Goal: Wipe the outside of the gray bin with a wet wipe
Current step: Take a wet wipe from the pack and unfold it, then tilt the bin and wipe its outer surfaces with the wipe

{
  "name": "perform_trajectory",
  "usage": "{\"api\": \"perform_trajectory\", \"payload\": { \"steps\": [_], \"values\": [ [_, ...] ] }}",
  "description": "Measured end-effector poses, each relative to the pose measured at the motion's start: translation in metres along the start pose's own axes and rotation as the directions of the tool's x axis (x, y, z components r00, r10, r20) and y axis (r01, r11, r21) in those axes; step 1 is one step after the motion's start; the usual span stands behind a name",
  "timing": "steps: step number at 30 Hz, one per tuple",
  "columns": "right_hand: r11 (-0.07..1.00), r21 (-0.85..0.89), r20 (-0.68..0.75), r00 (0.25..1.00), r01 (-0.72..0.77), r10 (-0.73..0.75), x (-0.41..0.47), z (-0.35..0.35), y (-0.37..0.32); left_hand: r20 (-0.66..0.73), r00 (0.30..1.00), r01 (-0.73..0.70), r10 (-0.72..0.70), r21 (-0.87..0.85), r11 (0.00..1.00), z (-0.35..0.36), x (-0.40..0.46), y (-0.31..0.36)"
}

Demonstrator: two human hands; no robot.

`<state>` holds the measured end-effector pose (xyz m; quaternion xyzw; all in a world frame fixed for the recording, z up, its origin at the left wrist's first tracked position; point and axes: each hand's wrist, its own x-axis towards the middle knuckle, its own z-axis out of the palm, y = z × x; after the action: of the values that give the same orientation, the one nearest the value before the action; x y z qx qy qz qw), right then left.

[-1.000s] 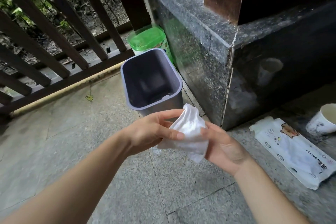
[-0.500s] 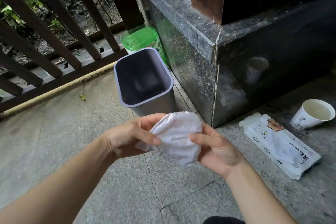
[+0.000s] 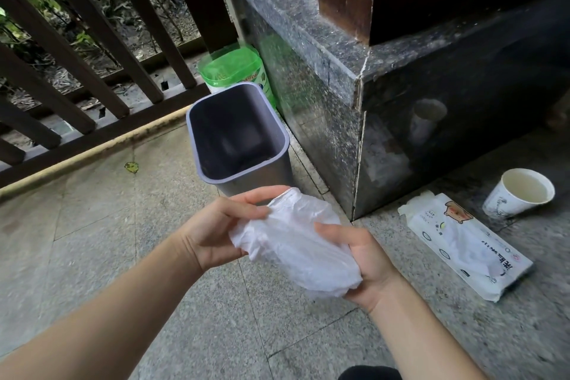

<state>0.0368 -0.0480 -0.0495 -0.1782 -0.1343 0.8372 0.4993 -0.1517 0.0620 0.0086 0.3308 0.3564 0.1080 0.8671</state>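
Note:
The gray bin (image 3: 271, 174) stands upright and empty on the stone floor, beside a dark granite plinth. Just in front of it I hold a white wet wipe (image 3: 296, 244) spread between both hands. My left hand (image 3: 216, 228) pinches its upper left edge with thumb and fingers. Under its lower right part lies my right hand (image 3: 367, 259), thumb pressed on top. The wipe hides the bin's lower front wall and does not touch it.
A wet wipe pack (image 3: 465, 241) lies on the floor to the right, with a paper cup (image 3: 521, 191) of liquid behind it. A green-lidded container (image 3: 234, 66) stands behind the bin. A dark wooden railing (image 3: 92, 65) runs along the left; the granite plinth (image 3: 324, 95) is on the right.
The wipe has been opened out from a bunched wad into a wider sheet, and my hands have moved slightly apart. The view has shifted a little to the right.

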Motion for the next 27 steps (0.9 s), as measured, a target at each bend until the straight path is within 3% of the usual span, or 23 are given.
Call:
{"api": "perform_trajectory", "payload": {
  "steps": [4,6,8,11,14,17,20,24,27],
  "values": [
    [0.998,0.056,0.063,0.998,-0.009,0.006,0.001,-0.003,0.004,-0.130,0.988,-0.077,0.079,0.018,0.997,-0.002,0.006,0.002],
    [0.999,0.007,-0.046,0.998,0.035,-0.035,0.003,-0.006,0.004,-0.142,0.983,-0.129,0.116,-0.088,0.988,-0.002,0.011,0.001],
    [0.997,-0.004,-0.184,0.980,0.082,-0.081,0.004,-0.011,0.002,-0.111,0.991,-0.088,0.070,-0.171,0.981,-0.001,0.015,-0.006],
    [0.987,0.014,-0.267,0.952,0.158,-0.149,0.005,-0.008,-0.002,-0.101,0.995,0.001,-0.005,-0.045,0.999,0.001,0.018,-0.019],
    [0.978,-0.066,-0.269,0.941,0.196,-0.207,0.005,-0.006,0.000,-0.195,0.979,-0.047,0.054,0.040,0.998,0.000,0.023,-0.021],
    [0.979,-0.038,-0.217,0.955,0.200,-0.204,0.003,-0.002,0.001,-0.270,0.954,-0.116,0.130,0.064,0.991,0.003,0.027,-0.019],
    [0.981,0.018,-0.163,0.969,0.192,-0.187,0.000,0.000,-0.002,-0.317,0.927,-0.147,0.203,0.193,0.970,0.008,0.031,-0.017],
    [0.967,0.119,0.045,0.971,0.227,-0.234,-0.005,0.002,-0.009,-0.251,0.923,-0.201,0.292,0.333,0.921,0.017,0.028,0.007],
    [0.961,0.104,0.036,0.965,0.255,-0.259,-0.002,-0.001,-0.010,-0.174,0.937,-0.226,0.304,0.362,0.904,0.026,0.030,0.015]
  ]
}}
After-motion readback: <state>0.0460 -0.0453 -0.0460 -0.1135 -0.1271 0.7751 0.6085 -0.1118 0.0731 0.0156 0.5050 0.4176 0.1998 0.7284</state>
